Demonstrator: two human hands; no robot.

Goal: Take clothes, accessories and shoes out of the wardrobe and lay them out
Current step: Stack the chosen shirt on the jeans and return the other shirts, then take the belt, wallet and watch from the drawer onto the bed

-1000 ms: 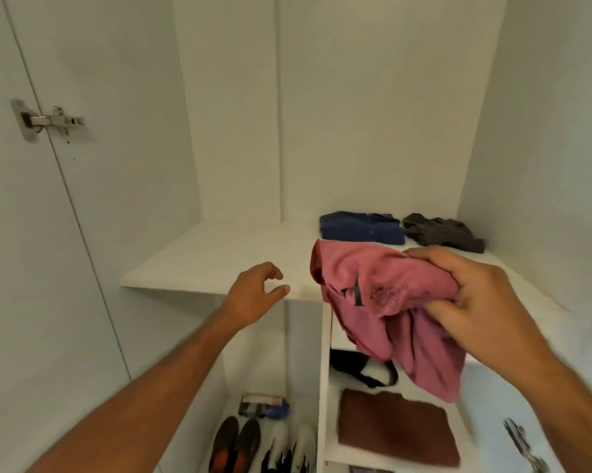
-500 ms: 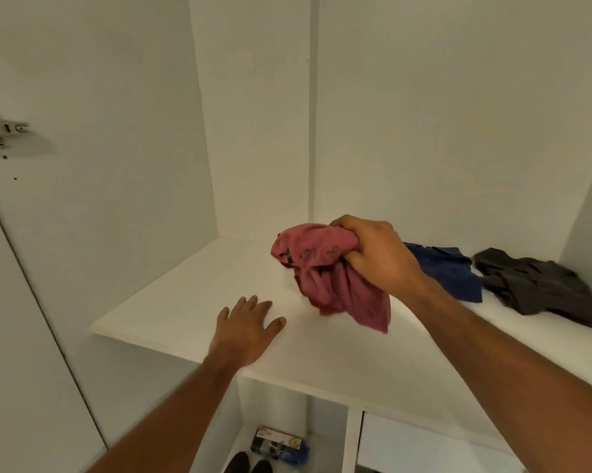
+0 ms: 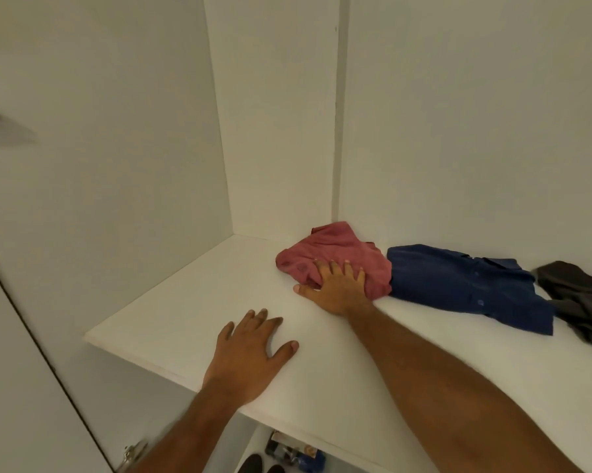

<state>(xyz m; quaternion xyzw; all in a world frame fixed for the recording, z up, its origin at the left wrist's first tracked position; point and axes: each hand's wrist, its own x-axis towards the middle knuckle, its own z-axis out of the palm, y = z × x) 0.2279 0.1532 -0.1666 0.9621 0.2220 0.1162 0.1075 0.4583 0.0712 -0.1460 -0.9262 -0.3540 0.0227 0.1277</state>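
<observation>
Head view shows our right hand [image 3: 338,288] pressed flat, fingers spread, on the crumpled red garment [image 3: 332,256] at the back of the wardrobe shelf [image 3: 185,312], touching the blue shirt [image 3: 465,285]; our left hand [image 3: 250,349] lies open on bare shelf, holding nothing; to lift cleanly, we judge we should gather the red cloth alone, keeping the dark garment [image 3: 581,298] and shirt undisturbed.

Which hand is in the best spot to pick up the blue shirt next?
The right hand, probably. It rests on the red garment, right beside the blue shirt. The left hand lies flat on the shelf, farther from the shirt, with the right arm between them.
</observation>
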